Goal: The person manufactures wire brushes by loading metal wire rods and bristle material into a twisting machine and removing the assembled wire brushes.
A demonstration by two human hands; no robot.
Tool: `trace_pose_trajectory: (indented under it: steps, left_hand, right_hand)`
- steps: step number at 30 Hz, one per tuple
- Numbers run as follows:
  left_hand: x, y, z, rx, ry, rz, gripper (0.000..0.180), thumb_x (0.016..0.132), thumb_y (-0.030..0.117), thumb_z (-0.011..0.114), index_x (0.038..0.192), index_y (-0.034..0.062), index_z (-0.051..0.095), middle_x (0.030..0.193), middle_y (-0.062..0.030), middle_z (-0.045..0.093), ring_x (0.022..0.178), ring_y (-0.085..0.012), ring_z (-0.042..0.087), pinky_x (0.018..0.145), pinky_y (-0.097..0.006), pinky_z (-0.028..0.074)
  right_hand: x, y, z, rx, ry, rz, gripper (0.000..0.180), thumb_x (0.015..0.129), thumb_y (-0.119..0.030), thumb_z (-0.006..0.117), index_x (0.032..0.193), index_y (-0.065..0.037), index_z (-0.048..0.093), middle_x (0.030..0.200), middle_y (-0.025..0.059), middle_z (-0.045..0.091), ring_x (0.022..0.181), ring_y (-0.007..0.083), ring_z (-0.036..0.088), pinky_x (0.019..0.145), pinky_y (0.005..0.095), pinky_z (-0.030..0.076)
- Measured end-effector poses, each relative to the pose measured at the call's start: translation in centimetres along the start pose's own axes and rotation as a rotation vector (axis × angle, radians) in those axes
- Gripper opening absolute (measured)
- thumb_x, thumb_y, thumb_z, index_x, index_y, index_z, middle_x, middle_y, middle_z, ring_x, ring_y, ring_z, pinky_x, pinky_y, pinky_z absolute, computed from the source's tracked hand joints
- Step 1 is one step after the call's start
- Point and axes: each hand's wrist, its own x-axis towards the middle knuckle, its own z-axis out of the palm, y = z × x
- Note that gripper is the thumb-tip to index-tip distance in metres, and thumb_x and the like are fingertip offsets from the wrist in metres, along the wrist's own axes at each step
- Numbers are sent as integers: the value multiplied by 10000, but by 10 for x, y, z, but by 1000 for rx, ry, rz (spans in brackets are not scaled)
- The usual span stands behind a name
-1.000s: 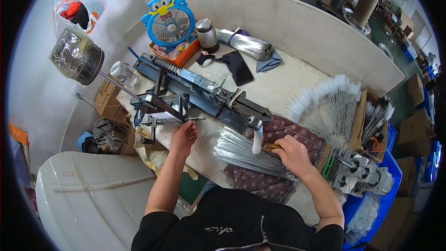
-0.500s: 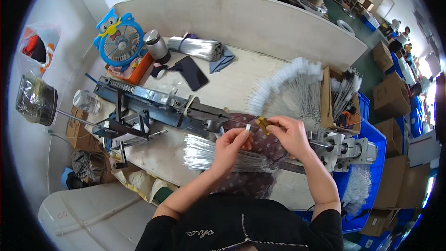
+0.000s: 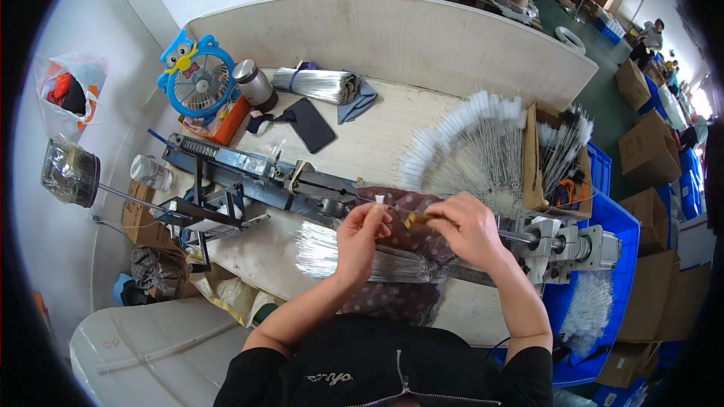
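My left hand (image 3: 362,235) pinches a small white piece (image 3: 379,199) between thumb and fingertips, close to the end of the long metal machine bar. A thin wire seems to run from the bar to that piece. To its right, my right hand (image 3: 469,227) is closed on a small brass-coloured metal part (image 3: 413,220), whose exact kind I cannot make out. Both hands are above a dotted brown cloth (image 3: 422,237). Below them lies a bundle of thin silvery wires (image 3: 320,252). White-tipped wire brushes (image 3: 471,147) lie fanned out beyond my right hand.
The machine's bar (image 3: 256,169) crosses the bench on the left; its motor end (image 3: 596,245) is at the right. A cardboard box of brushes (image 3: 534,181) stands beside a blue crate (image 3: 630,256). Farther back are a blue fan (image 3: 200,83), a phone (image 3: 311,126) and a jar (image 3: 255,87).
My left hand and the white piece have moved slightly left. The brass-coloured part has come down and left in my right hand and is turned differently. Both hands keep their hold.
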Motion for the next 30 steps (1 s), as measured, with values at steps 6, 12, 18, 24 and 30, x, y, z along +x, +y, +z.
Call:
trace_pose_trajectory:
  steps: [6, 12, 18, 24, 30]
  left_hand:
    - [-1, 8, -5, -85, 61, -39, 156, 918, 189, 582, 938, 35, 601, 810, -42, 611, 648, -87, 529, 615, -224, 440]
    - [1, 7, -9, -77, 1, -99, 185, 933, 216, 559, 949, 37, 602, 773, -49, 604, 639, -90, 544, 601, -224, 447]
    - [2, 18, -15, -30, -87, -184, 385, 977, 394, 419, 981, 49, 589, 820, -66, 628, 741, -153, 602, 712, -283, 471]
    - [3, 12, -6, -353, 11, -194, 388, 972, 392, 415, 1029, 44, 576, 928, -76, 645, 890, -170, 615, 817, -313, 458]
    - [1, 3, -8, -398, 1, -112, 239, 944, 283, 503, 972, 57, 577, 942, -57, 639, 862, -154, 623, 787, -305, 477]
  right_hand:
    - [45, -9, 43, -269, 137, -135, 117, 771, -164, 638, 841, -72, 657, 784, 59, 624, 781, 249, 574, 688, 367, 468]
    - [45, -20, 43, -130, -13, 15, 151, 781, -199, 623, 836, -70, 681, 800, 80, 653, 812, 264, 597, 712, 371, 482]
    - [51, -20, 46, 175, -198, 362, 208, 801, -258, 634, 875, -70, 685, 796, 95, 643, 816, 280, 590, 713, 371, 472]
    - [37, -39, 61, -209, 112, -12, 257, 719, -204, 709, 927, -60, 666, 881, 73, 633, 856, 271, 584, 742, 366, 471]
    - [32, -37, 70, -335, 245, -72, 285, 704, -189, 707, 965, -87, 656, 939, 31, 622, 910, 227, 568, 750, 364, 467]
